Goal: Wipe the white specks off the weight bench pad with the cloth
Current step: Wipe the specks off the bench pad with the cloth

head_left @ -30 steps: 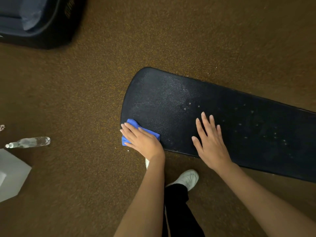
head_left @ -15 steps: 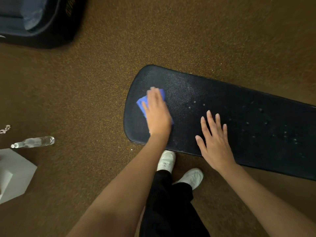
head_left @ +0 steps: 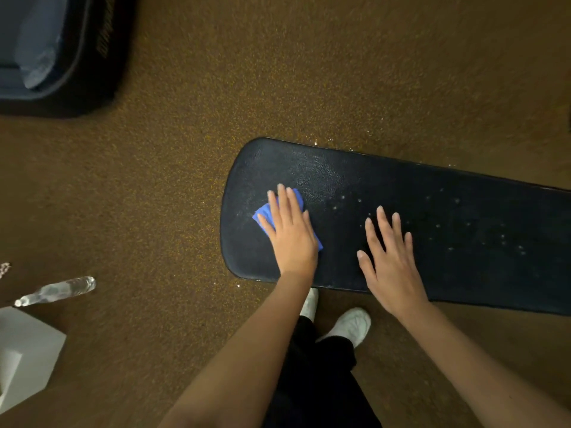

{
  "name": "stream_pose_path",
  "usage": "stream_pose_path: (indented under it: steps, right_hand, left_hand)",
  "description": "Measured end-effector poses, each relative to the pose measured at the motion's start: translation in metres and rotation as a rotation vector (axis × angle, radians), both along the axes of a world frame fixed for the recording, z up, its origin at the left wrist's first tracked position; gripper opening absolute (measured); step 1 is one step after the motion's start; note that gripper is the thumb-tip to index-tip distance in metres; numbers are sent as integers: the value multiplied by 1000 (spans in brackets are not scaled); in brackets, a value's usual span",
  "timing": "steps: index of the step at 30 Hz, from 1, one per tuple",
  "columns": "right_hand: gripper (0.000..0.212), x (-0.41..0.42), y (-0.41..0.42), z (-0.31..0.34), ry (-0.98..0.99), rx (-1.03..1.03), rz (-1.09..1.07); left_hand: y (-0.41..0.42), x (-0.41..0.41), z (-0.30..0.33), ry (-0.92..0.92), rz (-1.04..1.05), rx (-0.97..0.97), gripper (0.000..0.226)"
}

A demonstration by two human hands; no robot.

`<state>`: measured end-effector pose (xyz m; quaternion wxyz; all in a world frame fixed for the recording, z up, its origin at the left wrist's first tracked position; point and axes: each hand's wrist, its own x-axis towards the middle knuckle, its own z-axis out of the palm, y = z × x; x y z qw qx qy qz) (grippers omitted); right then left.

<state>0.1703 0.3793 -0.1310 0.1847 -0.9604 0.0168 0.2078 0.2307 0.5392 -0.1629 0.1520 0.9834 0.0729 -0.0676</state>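
Observation:
The black weight bench pad [head_left: 432, 193] lies across the right half of the view, its rounded end pointing left. My left hand [head_left: 292, 233] presses a folded blue cloth [head_left: 262, 215] flat onto the pad near that rounded end; most of the cloth is hidden under my palm. My right hand [head_left: 391, 261] rests flat on the pad, fingers spread, holding nothing. White specks [head_left: 502, 239] dot the pad to the right of my right hand, with a few [head_left: 343, 200] between my two hands.
Brown speckled floor surrounds the pad. A clear plastic bottle [head_left: 55, 290] lies at the left, beside a white box [head_left: 24, 353]. A dark case [head_left: 61, 50] sits at the top left. My white shoes [head_left: 352, 324] stand just below the pad's near edge.
My left hand with the cloth moved from the pad's near left edge up onto its surface, then slid slightly right. My right hand stayed flat on the pad.

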Motion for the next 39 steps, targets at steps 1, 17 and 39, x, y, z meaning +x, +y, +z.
stream_pose_path:
  steps: [1, 17, 39]
  right_hand:
    - [60, 0, -1, 0, 5, -5, -28]
    - [60, 1, 2, -3, 43, -24, -134]
    - [60, 2, 3, -4, 43, -9, -160]
  left_hand:
    - [-10, -2, -1, -15, -64, 5, 51]
    - [-15, 52, -6, -48, 49, -63, 55]
    - [-49, 69, -2, -42, -534, -100, 48]
